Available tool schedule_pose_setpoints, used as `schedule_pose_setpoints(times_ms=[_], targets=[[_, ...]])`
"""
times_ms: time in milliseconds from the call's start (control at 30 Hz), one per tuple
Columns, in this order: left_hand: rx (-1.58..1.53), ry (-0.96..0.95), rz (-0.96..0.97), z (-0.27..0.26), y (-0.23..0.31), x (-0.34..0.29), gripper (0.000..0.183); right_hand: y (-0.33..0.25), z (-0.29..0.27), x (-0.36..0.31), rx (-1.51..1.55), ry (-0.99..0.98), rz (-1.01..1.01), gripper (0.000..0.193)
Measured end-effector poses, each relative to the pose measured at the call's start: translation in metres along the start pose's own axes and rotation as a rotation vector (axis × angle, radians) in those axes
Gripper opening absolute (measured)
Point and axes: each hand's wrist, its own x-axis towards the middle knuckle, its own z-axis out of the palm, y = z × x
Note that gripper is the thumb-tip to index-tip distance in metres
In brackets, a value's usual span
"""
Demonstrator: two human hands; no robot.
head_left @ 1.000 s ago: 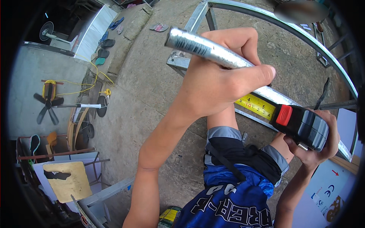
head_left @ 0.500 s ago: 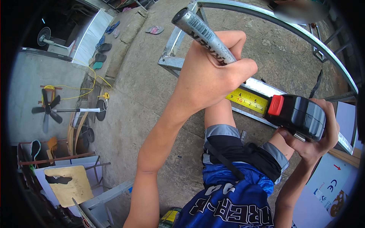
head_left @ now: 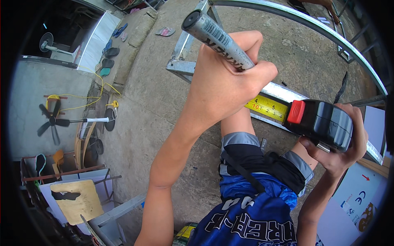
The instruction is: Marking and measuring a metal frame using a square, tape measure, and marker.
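My left hand [head_left: 225,86] is closed around a thick silver marker [head_left: 219,41]. The marker slants, with its blunt end up toward the far left; its tip is hidden behind my fingers. Beneath that hand runs a galvanized metal bar [head_left: 283,92], part of a rectangular metal frame [head_left: 303,17]. A yellow tape blade [head_left: 266,107] lies along the bar, its far portion covered by my left hand. My right hand [head_left: 349,151] grips the black tape measure [head_left: 324,125] with a red lock button, close to the bar's right part.
Beyond the frame, part of another person's limb [head_left: 328,8] shows at the far right. On the left are a fan [head_left: 53,122] on a white pole, a yellow cord [head_left: 96,96] and several slippers [head_left: 108,63]. A printed board [head_left: 349,205] lies at lower right.
My left hand and the marker have shifted very slightly left; both grips stay the same. At the far right, the other person's blurred part has moved, leaving a limb at the top edge.
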Motion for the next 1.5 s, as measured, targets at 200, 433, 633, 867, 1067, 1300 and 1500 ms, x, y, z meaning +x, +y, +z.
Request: schedule_pose_setpoints(times_ms=[200,433,633,867,1067,1300,1500], targets=[[-0.005,0.005,-0.028,-0.001,0.002,-0.001,0.029,0.003,-0.003,-0.002,0.020,-0.060,0.010,0.074],[0.017,0.013,-0.051,0.000,0.003,-0.001,0.029,0.001,-0.006,0.001,0.005,-0.085,-0.048,0.079],[-0.175,0.036,-0.177,-0.005,0.006,0.000,0.028,0.003,0.002,0.003,0.083,-0.010,-0.112,0.081],[-0.492,0.202,-0.271,-0.022,0.017,-0.003,0.024,0.004,-0.006,-0.001,0.113,0.128,-0.082,0.055],[-0.441,0.220,-0.283,-0.017,0.020,-0.001,0.022,0.025,-0.039,-0.028,0.020,0.119,0.039,0.060],[-0.435,0.147,-0.262,0.000,0.027,0.003,0.018,0.050,-0.063,-0.056,0.082,0.147,0.034,0.082],[-0.415,0.104,-0.263,0.013,0.029,0.004,0.019,0.054,-0.066,-0.062,0.089,0.192,0.009,0.088]])
